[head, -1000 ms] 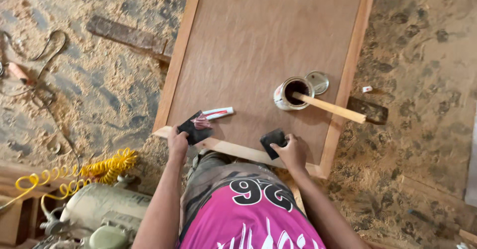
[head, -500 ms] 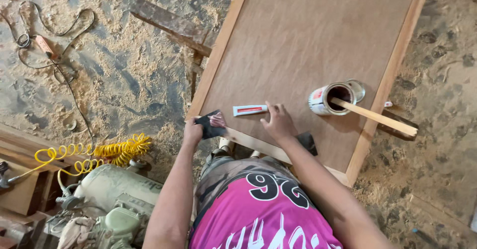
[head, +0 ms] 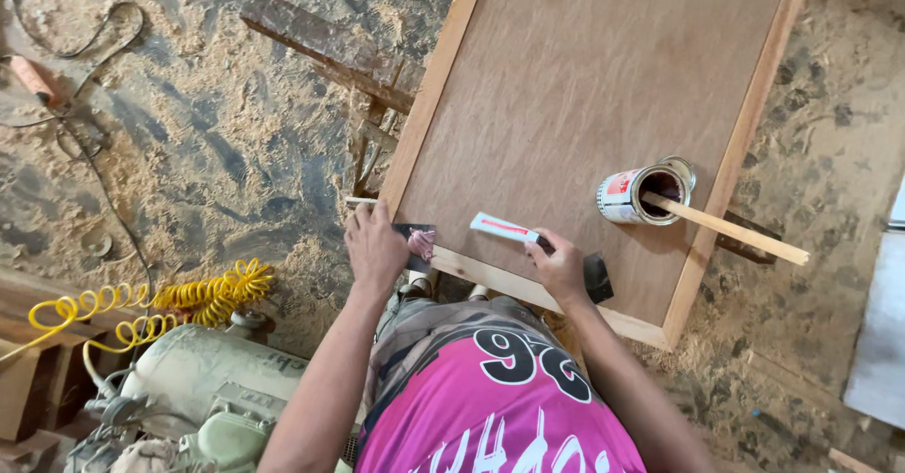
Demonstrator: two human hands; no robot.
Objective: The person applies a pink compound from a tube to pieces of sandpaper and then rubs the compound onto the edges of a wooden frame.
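Observation:
I crouch at the near end of a wood-framed plywood panel lying on a sawdust floor. My left hand grips a small dark scraper with a pink dab on it, at the panel's near left corner. My right hand rests on the near frame rail and pinches the end of a white and red tube that lies on the plywood. A black pad sits on the rail just right of that hand. An open can of dark liquid stands on the panel with a wooden stick in it.
A yellow coiled hose and a pale green compressor sit at my lower left. A dark plank lies beside the panel's left edge. A cable and an orange-handled tool lie at the far left. A pale sheet is at right.
My right hand left the black pad, moved left and took hold of the white and red tube. My left hand kept the dark scraper at the corner. The view shifted.

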